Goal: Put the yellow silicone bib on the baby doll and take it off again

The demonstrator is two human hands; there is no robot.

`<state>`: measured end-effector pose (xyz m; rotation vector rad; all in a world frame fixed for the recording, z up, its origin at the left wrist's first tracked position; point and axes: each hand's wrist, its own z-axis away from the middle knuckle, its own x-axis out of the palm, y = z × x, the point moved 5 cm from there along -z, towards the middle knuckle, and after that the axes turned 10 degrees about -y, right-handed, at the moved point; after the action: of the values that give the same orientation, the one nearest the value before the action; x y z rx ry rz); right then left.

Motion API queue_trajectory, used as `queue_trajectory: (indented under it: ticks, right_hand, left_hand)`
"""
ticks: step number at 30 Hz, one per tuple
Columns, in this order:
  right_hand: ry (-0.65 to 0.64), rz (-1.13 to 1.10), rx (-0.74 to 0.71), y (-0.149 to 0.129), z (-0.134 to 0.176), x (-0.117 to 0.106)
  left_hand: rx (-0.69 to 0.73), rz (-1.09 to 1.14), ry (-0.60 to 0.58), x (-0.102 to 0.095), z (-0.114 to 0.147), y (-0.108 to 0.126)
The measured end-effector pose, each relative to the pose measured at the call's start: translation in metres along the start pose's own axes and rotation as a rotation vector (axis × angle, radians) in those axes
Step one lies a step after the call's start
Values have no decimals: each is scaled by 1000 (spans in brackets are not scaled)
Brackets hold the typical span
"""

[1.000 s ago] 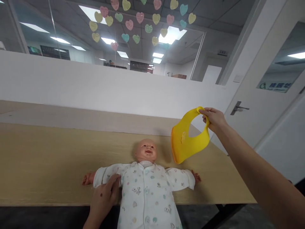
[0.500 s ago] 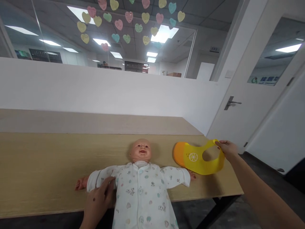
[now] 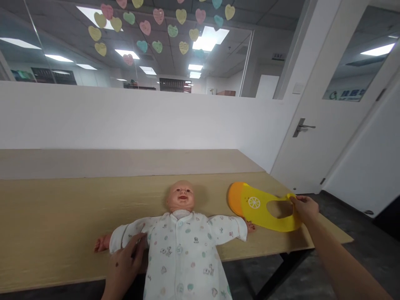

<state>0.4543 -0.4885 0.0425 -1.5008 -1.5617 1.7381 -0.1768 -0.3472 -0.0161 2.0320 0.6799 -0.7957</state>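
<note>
A baby doll [image 3: 181, 196] in a white printed romper [image 3: 190, 250] lies on its back, arms spread, its lower body past the table's near edge. My left hand [image 3: 126, 260] is at the doll's side, just below the sleeve on the left. Its fingers are curled; what they hold, if anything, is hidden. A yellow bib [image 3: 262, 214] with a citrus-slice print and an orange end lies to the right of the doll, near the doll's hand. At the far right, my right hand [image 3: 306, 207] pinches one neck strap of the bib.
The wooden table [image 3: 62, 208] has a raised strip [image 3: 131, 162] along its back, against a white wall [image 3: 125, 121]. Heart-shaped notes hang on the glass above. A door [image 3: 337, 116] with a metal handle stands to the right, beyond the table's right edge.
My right hand has moved right and down with the bib's strap, so the neck opening looks flatter. My left hand stays beside the doll. The view has shifted slightly.
</note>
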Motion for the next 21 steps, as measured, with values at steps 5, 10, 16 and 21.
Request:
queue_trajectory:
  ticks: [5,10,16,21]
  right_hand:
    - [-6,133,123,35,-5,-2]
    - [7,253,149,41,8,-7]
    - [-4,584,67,40,18,1]
    - [-81,680,-81,33,37,15]
  left_hand:
    - [-38,22,-87,-5,-2,5]
    - [-68,22,-57,-10,-4,6]
    - [-39,29,-66,-12,-6,11]
    - [-39,-8,-86,-13,-4,15]
